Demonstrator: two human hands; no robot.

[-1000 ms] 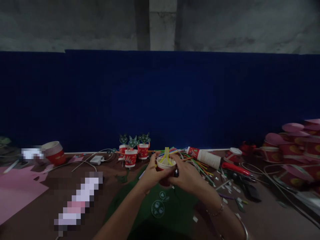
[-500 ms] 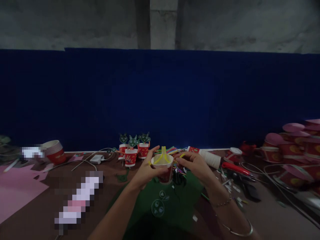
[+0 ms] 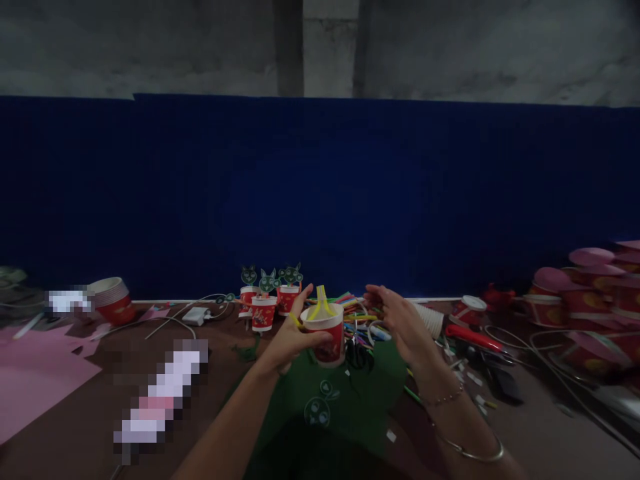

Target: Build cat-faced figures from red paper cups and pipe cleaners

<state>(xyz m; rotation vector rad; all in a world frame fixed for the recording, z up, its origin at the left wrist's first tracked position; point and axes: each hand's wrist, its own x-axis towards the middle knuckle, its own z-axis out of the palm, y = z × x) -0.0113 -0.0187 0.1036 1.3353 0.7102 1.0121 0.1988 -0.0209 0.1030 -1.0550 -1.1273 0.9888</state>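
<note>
My left hand (image 3: 293,340) is wrapped round a red paper cup (image 3: 331,347) with a white rim, held upright above the green sheet (image 3: 335,440). Yellow straws (image 3: 321,305) stick up out of the cup, and a short yellow end pokes out at its left side by my fingers. To the right of the cup, apart from it, my right hand (image 3: 400,323) is open with its fingers stretched out. Scissors (image 3: 359,353) with dark handles lie just behind the cup, beside a pile of coloured straws (image 3: 370,328).
Three red cups with green animal heads (image 3: 263,313) stand at the back. Stacked cups (image 3: 113,301), pink paper (image 3: 40,380) and a white charger (image 3: 197,315) are on the left. A red-handled tool (image 3: 473,337), a black object (image 3: 503,385) and pink-topped cups (image 3: 545,310) are on the right.
My right hand has drawn away from the cup's right side and its fingers have straightened. The yellow end seen there before is out of sight. My left hand keeps hold of the cup.
</note>
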